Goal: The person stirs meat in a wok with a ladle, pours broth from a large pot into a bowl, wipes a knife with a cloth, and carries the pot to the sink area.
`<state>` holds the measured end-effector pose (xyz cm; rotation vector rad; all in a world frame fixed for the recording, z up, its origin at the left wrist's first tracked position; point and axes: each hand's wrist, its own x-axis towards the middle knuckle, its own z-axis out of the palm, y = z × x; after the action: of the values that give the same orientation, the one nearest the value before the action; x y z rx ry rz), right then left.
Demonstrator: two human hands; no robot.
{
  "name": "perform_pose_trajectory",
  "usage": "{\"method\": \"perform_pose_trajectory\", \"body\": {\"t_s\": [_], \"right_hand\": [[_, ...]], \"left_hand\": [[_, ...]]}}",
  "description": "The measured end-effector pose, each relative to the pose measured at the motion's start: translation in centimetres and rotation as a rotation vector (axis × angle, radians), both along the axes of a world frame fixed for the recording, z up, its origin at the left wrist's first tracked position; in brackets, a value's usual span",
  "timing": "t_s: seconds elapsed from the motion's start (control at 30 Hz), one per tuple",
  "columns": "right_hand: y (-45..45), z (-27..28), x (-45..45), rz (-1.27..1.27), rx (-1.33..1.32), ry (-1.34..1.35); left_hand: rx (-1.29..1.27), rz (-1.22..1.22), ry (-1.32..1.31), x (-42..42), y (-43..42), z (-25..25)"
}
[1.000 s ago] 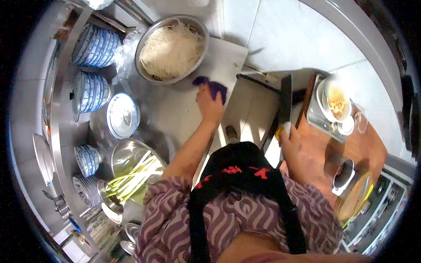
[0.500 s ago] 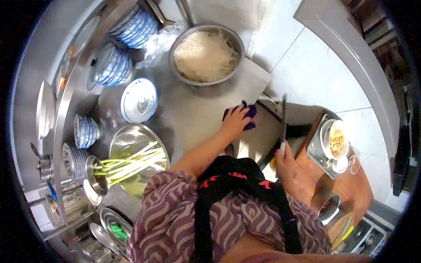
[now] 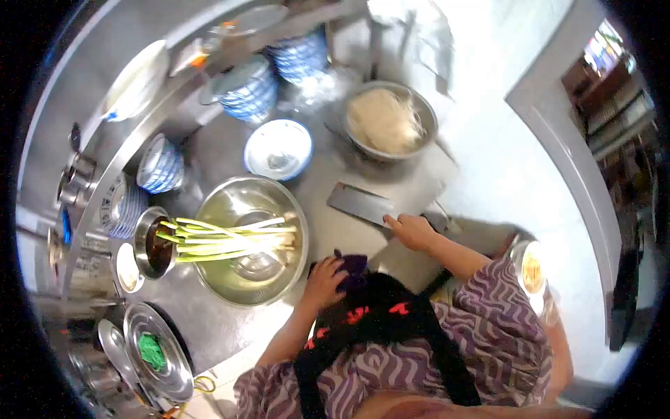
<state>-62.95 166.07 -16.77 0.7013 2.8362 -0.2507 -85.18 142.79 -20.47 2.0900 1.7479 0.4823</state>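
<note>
My right hand (image 3: 413, 232) grips the handle of a cleaver (image 3: 361, 203), whose broad blade lies flat over the pale board (image 3: 317, 230) at the counter's edge. My left hand (image 3: 323, 285) has its fingers on a bunched dark purple cloth (image 3: 352, 272), close to my apron. To the left of the cleaver, long green-and-white scallion stalks (image 3: 230, 241) rest across a wide steel bowl (image 3: 209, 279). Their green ends reach the rim of a small steel bowl (image 3: 145, 244) holding dark liquid.
A steel pan (image 3: 391, 155) of white noodles (image 3: 384, 120) stands at the back. Nearby are a blue-rimmed bowl (image 3: 279, 148) and stacked bowls (image 3: 249, 91). Lower left, a steel plate (image 3: 178, 356) bears a green bundle (image 3: 151, 351). At right sits a food-filled bowl (image 3: 532, 269).
My right hand has swung the cleaver from upright at the right to flat over the board. My left hand has drawn the cloth back toward my body. The view has shifted.
</note>
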Motion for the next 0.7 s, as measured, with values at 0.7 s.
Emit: {"method": "perform_pose_trajectory", "body": {"t_s": [0.7], "right_hand": [[10.8,15.4,-33.8,0.760,0.099,0.830]], "left_hand": [[0.263,0.920,0.129,0.2,-4.9,-1.1]]}}
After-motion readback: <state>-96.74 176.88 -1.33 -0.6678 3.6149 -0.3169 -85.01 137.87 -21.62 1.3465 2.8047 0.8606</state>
